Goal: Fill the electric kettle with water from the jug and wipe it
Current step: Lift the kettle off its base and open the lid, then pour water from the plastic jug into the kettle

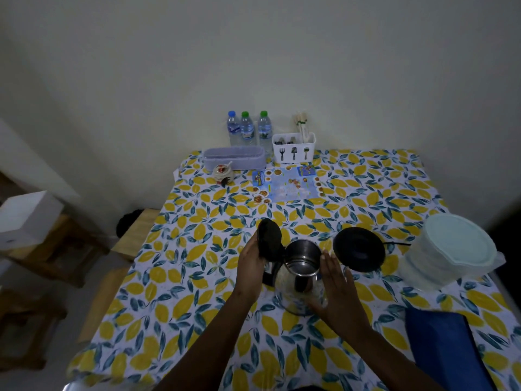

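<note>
A steel electric kettle (301,266) stands in the middle of the lemon-print tablecloth (197,249), its black lid (270,240) swung up and open to the left. My left hand (251,263) holds the raised lid and the handle side. My right hand (335,289) lies flat against the kettle's right wall, fingers spread. The round black kettle base (358,249) sits just right of the kettle, its cord trailing right. A dark blue cloth (448,348) lies at the near right. No jug is visible.
A stack of lidded clear plastic containers (451,249) stands at the right edge. At the back are three water bottles (248,129), a lilac basket (234,159), a white cutlery holder (293,149), a small jar (223,173) and a leaflet (287,184). Wooden stools stand left.
</note>
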The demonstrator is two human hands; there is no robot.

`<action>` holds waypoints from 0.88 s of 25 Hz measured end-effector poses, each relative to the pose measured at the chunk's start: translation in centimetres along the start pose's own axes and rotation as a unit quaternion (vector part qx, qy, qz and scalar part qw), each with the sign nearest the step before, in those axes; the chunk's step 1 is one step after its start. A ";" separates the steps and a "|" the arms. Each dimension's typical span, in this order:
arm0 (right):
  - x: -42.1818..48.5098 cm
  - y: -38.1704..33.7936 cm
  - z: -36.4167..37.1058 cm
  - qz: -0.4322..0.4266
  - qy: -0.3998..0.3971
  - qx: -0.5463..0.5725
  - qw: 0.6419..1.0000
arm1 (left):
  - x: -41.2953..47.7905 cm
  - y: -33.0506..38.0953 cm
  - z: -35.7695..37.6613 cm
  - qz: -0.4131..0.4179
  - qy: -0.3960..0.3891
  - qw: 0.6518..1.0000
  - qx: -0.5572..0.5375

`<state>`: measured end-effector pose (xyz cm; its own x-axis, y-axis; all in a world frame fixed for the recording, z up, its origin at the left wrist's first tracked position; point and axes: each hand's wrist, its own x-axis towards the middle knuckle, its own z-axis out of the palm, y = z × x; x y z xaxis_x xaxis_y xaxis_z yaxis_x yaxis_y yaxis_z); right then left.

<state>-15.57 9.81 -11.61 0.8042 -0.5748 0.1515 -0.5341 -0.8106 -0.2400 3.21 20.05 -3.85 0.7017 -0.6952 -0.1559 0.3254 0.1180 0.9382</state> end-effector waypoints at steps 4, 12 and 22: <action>-0.1 0.1 -0.1 -0.006 0.001 0.033 0.999 | -0.2 0.8 -0.8 -0.008 0.031 0.999 -0.030; -0.2 0.4 -0.3 0.001 -0.004 0.029 1.000 | -1.1 1.4 -0.4 0.070 0.144 0.980 0.117; -2.3 3.2 -2.5 0.048 0.076 0.039 0.995 | -2.0 0.1 6.4 0.307 -0.047 0.833 0.459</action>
<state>-19.84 8.25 -10.32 0.6982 -0.6644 0.2666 -0.5799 -0.7432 -0.3338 -2.17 16.93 -1.48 0.4898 -0.7615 0.4245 -0.7278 -0.0891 0.6800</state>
